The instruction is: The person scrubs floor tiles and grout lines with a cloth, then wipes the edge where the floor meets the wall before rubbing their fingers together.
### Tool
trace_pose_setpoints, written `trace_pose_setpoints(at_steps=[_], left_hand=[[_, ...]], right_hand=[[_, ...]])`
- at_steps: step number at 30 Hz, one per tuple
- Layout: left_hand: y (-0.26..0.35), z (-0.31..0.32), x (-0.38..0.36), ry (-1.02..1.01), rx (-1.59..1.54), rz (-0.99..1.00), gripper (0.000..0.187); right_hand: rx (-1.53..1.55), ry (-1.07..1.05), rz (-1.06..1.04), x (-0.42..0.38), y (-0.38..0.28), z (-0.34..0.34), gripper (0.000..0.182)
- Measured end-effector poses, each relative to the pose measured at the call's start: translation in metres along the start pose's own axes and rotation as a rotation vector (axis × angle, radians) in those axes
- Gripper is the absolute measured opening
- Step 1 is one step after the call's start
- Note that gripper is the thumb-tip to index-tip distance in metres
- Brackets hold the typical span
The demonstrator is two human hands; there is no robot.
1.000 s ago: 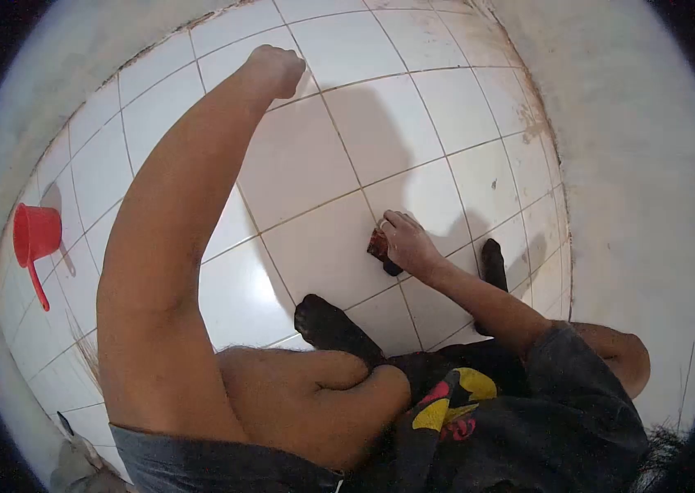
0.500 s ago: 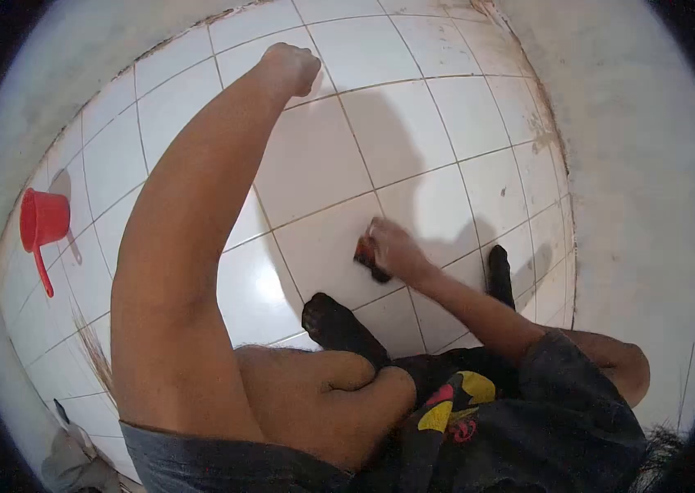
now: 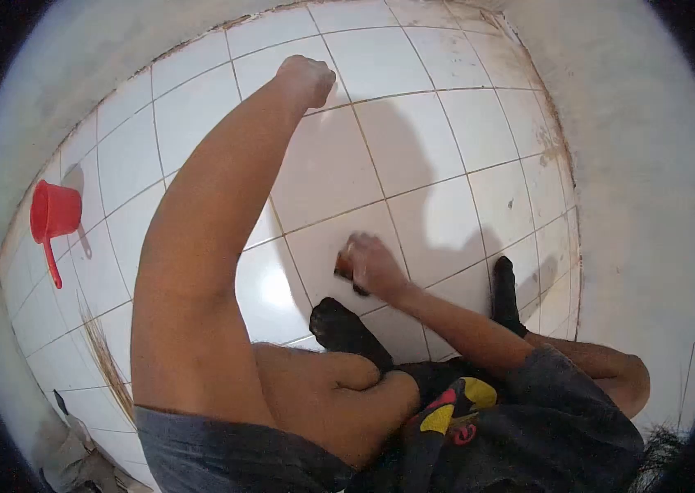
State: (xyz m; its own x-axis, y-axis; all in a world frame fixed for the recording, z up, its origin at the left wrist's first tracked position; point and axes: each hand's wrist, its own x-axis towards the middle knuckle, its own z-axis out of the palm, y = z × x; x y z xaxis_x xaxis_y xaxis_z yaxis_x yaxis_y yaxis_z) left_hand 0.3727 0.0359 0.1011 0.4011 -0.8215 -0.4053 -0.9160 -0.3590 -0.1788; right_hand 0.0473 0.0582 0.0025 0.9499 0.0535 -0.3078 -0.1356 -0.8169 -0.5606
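My right hand point(image 3: 378, 264) is closed around a small dark and orange-brown object point(image 3: 342, 264), low over the white tiled floor point(image 3: 327, 193). Fingers and blur cover most of that object, so its kind does not show. Farther forward, at the end of my outstretched arm, my left hand point(image 3: 308, 80) is curled into a fist above the tiles. Whatever its fingers may hold is hidden from view. Close to my right hand, on the near side, is a foot in a black sock point(image 3: 343, 327).
A red dipper point(image 3: 57, 212) with a handle is at the left by the wall. Thin broom-like bristles point(image 3: 105, 361) reach in at lower left, near grey cloth point(image 3: 76, 456). The other black-socked foot point(image 3: 505, 287) stands near the right wall point(image 3: 635, 164), where the tiles are stained.
My right hand has moved a little left across the tiles with the object in it. My left fist keeps nearly the same place over the floor. The whole view has shifted slightly.
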Motion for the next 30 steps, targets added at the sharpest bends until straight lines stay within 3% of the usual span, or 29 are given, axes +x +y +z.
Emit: trace_pose_setpoints(at_steps=[2, 5, 9, 12, 15, 21, 24, 27, 30], left_hand=[[-0.002, 0.008, 0.002, 0.05, 0.005, 0.009, 0.028], [-0.005, 0.0, 0.002, -0.018, -0.006, -0.01, 0.027], [-0.005, 0.0, -0.001, 0.059, -0.043, -0.01, 0.027], [-0.001, 0.0, 0.001, 0.038, -0.048, -0.025, 0.028], [-0.005, 0.006, 0.001, 0.066, -0.033, 0.012, 0.027], [-0.01, 0.0, -0.008, 0.018, -0.024, -0.021, 0.028], [-0.015, 0.009, -0.01, 0.018, -0.033, -0.028, 0.028], [-0.021, 0.01, -0.013, -0.002, -0.046, -0.052, 0.028], [-0.029, 0.011, -0.004, 0.006, -0.034, -0.08, 0.028]], right_hand=[[-0.115, 0.257, -0.179, -0.012, -0.008, 0.014, 0.024], [-0.2, 0.482, -0.174, 0.025, -0.006, 0.004, 0.021], [-0.14, 0.166, 0.032, 0.059, -0.027, -0.035, 0.029], [-0.256, 0.431, -0.152, 0.018, -0.014, 0.023, 0.029], [-0.071, 0.047, -0.079, -0.019, -0.038, 0.007, 0.031], [-0.179, 0.285, -0.019, 0.045, -0.005, 0.014, 0.033], [-0.076, 0.182, 0.101, 0.078, -0.028, -0.037, 0.032], [-0.206, 0.486, -0.064, 0.077, -0.019, 0.012, 0.032], [-0.213, 0.29, -0.122, 0.044, -0.054, 0.023, 0.031]])
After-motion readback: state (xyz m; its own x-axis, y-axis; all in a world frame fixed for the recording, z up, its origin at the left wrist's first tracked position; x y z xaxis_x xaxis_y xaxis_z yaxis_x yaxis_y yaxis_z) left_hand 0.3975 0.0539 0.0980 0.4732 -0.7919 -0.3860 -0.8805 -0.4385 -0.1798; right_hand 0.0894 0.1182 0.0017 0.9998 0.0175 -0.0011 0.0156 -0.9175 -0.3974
